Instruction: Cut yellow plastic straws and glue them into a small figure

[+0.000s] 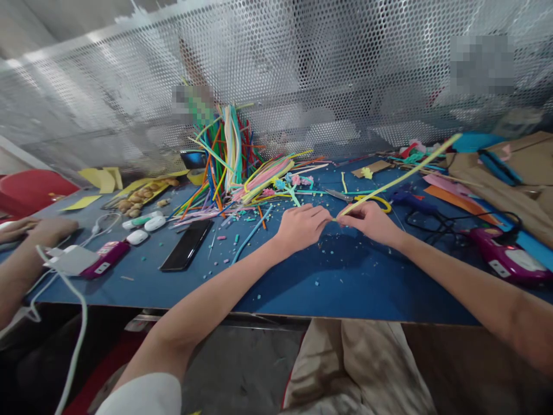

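A long pale yellow pipe cleaner [406, 177] slants up to the right from between my two hands. My right hand [369, 222] pinches it near its lower end. My left hand [301, 226] is closed on that same lower end, the fingertips of both hands nearly touching above the blue table [276, 288]. Just behind my hands lie scissors [380, 202] with yellow handles and small blue and pink fuzzy pieces [296, 181]. A large bundle of coloured pipe cleaners [231, 150] stands and spills behind my left hand.
A black phone [187, 245] lies left of my hands, among small clippings. Farther left are a purple power strip [105, 259], white cables and another person's hands [52, 230]. At right are a blue glue gun [412, 202], a purple device [510, 256] and brown paper [529, 155].
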Motion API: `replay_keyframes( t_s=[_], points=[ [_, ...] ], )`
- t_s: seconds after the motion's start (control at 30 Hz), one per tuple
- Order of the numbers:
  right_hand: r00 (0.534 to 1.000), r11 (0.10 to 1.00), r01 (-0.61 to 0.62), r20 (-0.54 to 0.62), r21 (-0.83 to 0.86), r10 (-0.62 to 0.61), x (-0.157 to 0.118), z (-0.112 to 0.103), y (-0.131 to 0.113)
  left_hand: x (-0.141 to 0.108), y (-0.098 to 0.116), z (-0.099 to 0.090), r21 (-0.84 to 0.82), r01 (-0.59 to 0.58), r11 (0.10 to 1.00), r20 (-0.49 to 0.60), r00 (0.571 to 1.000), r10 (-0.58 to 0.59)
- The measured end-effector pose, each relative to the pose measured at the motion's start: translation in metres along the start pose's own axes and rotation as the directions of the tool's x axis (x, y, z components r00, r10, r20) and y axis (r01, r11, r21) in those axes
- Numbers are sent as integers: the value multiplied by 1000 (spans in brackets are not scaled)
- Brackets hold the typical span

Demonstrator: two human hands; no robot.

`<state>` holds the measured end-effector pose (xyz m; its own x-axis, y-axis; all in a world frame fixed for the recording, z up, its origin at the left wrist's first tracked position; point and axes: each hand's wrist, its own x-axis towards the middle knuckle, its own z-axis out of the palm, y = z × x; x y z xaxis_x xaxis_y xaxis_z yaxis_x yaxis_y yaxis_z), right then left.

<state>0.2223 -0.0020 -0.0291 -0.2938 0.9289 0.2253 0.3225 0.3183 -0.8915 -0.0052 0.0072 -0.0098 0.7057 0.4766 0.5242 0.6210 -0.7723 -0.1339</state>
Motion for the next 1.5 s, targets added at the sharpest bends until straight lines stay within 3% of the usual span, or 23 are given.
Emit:
replay_keyframes(
  t_s=[0.13, 0.23, 0.37, 0.53, 0.67, 0.77, 0.87, 1.07, 1.3, 1.4, 1.5],
  points=[
    [989, 954, -145, 78, 262, 129, 0, 2, 1, -2, -5, -5, 123, -147, 981, -67, 986, 156],
    [985, 926, -170, 94, 337, 147, -1, 3, 1, -3, -7, -6, 140, -166, 976, -92, 979, 179],
    [998, 993, -44, -38, 111, 48, -1, 2, 1, -1, -6, 0, 24, -60, 998, -79, 995, 61],
    [994, 986, 71, -67, -151, -82, -2, 3, -1, 2, 0, 5, -144, 113, 983, 33, 993, -109],
    [978, 948, 170, -69, -271, -196, -4, 5, -7, 3, 2, 1, -285, 311, 906, 253, 937, -242],
    [971, 925, 200, -63, -324, -232, -5, 5, -8, 4, 1, -2, -334, 381, 862, 329, 904, -272],
    [969, 921, 201, -72, -334, -238, -4, 6, -7, 4, 3, -3, -292, 413, 863, 333, 889, -313],
    [983, 961, 128, -100, -247, -157, -5, 7, -7, 6, 4, -8, -210, 385, 899, 293, 901, -318],
    [969, 915, 206, -58, -348, -240, -5, 7, -9, 4, -4, -6, -440, 461, 770, 366, 876, -315],
    [971, 927, 198, -67, -319, -231, -5, 8, -7, 3, -7, -2, -526, 472, 708, 371, 876, -308],
    [975, 943, 180, -74, -279, -209, -6, 9, -6, 3, -7, -2, -545, 456, 704, 357, 886, -298]
  ],
)
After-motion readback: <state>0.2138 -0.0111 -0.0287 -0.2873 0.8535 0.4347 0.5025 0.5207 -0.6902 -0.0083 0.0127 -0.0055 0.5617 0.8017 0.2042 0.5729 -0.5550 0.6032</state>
